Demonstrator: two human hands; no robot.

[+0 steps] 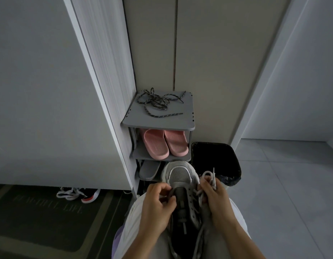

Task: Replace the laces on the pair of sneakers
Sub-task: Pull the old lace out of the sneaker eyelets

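Head camera looks steeply down, close over the lap, facing a cabinet (152, 43).

The grey sneaker (180, 181) points toe away, its pale lace (208, 177) loose. A dark lace (158, 102) lies tangled on the shelf (187, 119).

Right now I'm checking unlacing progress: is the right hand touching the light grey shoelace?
Touching. The head view shows the right hand gripping a bunch of the light grey shoelace.

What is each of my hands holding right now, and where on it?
Left grip: the pale lace, pinched by the left eyelets of the grey sneaker. Right grip: the lace's loose bunch, at the sneaker's right side.
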